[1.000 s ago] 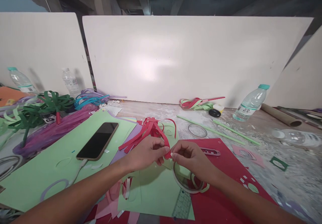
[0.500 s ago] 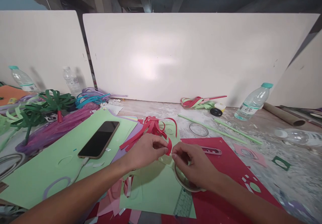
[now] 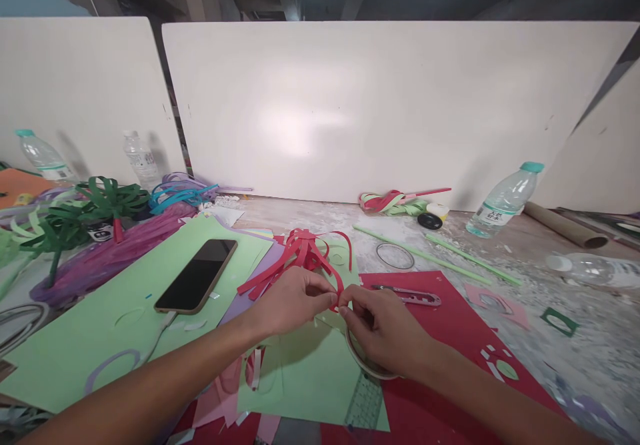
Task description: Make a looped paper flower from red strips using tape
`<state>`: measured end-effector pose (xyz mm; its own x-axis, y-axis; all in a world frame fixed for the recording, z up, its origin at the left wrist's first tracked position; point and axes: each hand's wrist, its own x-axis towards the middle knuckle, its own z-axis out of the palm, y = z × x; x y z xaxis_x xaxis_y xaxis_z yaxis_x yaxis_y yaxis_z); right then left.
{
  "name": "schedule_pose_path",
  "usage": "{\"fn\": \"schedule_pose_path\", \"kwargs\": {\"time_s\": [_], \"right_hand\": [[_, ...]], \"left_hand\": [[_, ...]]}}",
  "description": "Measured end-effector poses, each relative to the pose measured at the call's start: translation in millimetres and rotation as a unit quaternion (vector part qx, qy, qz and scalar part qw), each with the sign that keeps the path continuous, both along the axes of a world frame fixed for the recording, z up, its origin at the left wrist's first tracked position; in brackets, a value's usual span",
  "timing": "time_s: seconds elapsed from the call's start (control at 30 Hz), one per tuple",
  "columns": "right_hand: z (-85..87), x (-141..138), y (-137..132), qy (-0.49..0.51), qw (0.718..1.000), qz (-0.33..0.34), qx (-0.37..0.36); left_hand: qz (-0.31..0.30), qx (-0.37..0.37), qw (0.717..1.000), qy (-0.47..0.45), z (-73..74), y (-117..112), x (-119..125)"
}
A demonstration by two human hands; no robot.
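Note:
A bunch of red paper strips (image 3: 303, 248), joined at the top, lies on green paper in front of me. My left hand (image 3: 295, 300) is closed, pinching the end of one strip between thumb and fingers. Close against it, my right hand (image 3: 377, 322) is closed too, its fingertips at the same strip end; what exactly they grip is hidden. Under my right hand sits a tape roll (image 3: 370, 365), partly covered. A pink utility knife (image 3: 413, 296) rests on red paper (image 3: 445, 345) beyond that hand, and a clear green ruler (image 3: 364, 402) lies below it.
A phone (image 3: 197, 276) with a cable lies on green sheets (image 3: 115, 345) at the left. Green paper sticks (image 3: 425, 255), a metal ring (image 3: 395, 256) and a water bottle (image 3: 505, 202) stand or lie to the right. White panels (image 3: 400, 112) close off the back.
My hands have drawn slightly closer together at the strip's end. The curled strip now runs straighter down to my fingertips, and more of the utility knife shows.

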<state>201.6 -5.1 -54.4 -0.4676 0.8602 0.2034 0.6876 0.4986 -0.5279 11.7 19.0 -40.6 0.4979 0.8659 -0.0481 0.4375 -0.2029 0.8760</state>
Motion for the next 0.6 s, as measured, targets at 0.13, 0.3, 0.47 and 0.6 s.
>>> {"fn": "schedule_pose_path", "kwargs": {"time_s": [0.13,0.3,0.47,0.6], "right_hand": [[-1.0,0.1,-0.4,-0.009,1.000,0.003,0.006],[-2.7,-0.9,0.5,-0.020,1.000,-0.007,0.016],[-1.8,-2.3,0.3,-0.022,1.000,-0.010,0.015],[-0.2,-2.8,-0.8,-0.022,1.000,-0.020,0.009]], "left_hand": [[0.002,-0.006,1.000,-0.007,-1.0,-0.2,2.3],[0.004,-0.010,1.000,-0.019,-0.7,-0.2,3.2],[0.003,-0.019,0.999,-0.025,-1.6,-1.1,3.4],[0.003,-0.034,0.999,-0.032,-2.1,-1.8,4.3]]}}
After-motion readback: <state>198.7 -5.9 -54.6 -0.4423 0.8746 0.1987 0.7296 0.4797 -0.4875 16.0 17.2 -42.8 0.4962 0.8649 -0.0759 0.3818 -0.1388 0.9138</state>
